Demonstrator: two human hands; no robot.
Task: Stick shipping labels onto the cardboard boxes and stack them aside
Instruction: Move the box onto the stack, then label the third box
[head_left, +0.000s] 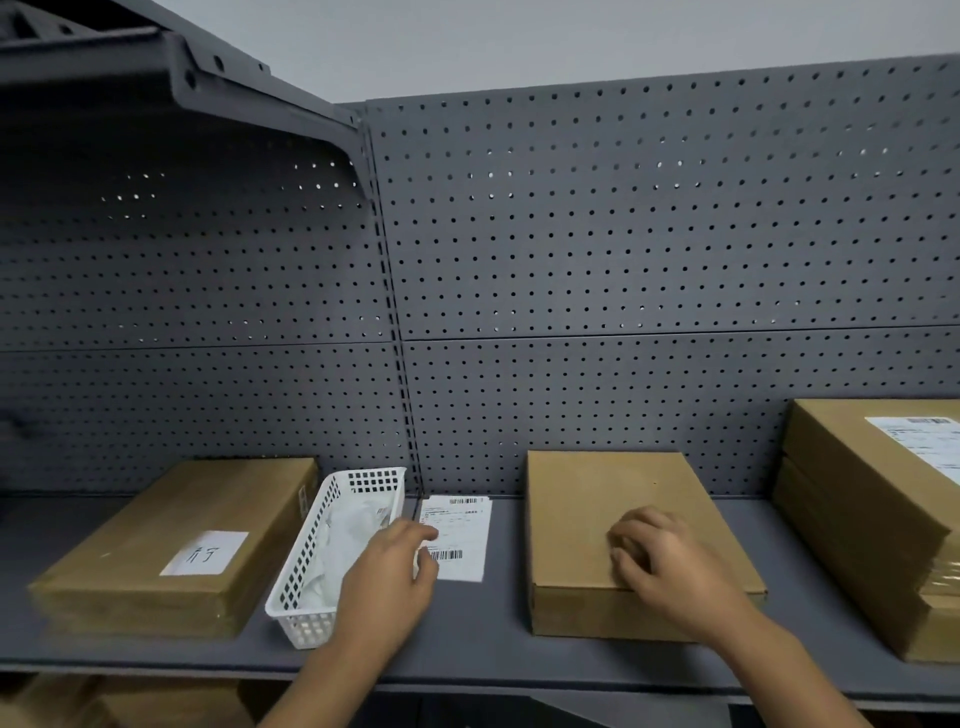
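A plain cardboard box (597, 499) lies flat in the middle of the grey shelf (478, 639). My right hand (660, 561) rests on its near top, fingers curled down onto the cardboard and holding nothing. A white shipping label (462, 525) with barcodes lies on the shelf to the left of that box. My left hand (389, 571) is over the label's left edge, its fingertips touching the paper. At the right edge stands a stack of boxes (857, 519) with a label on the top one.
A white plastic basket (332, 551) with white papers inside sits just left of the label. Further left lies a cardboard box (171, 540) with a white handwritten slip. A grey pegboard wall (623, 260) backs the shelf, and an upper shelf bracket (208, 83) overhangs the left.
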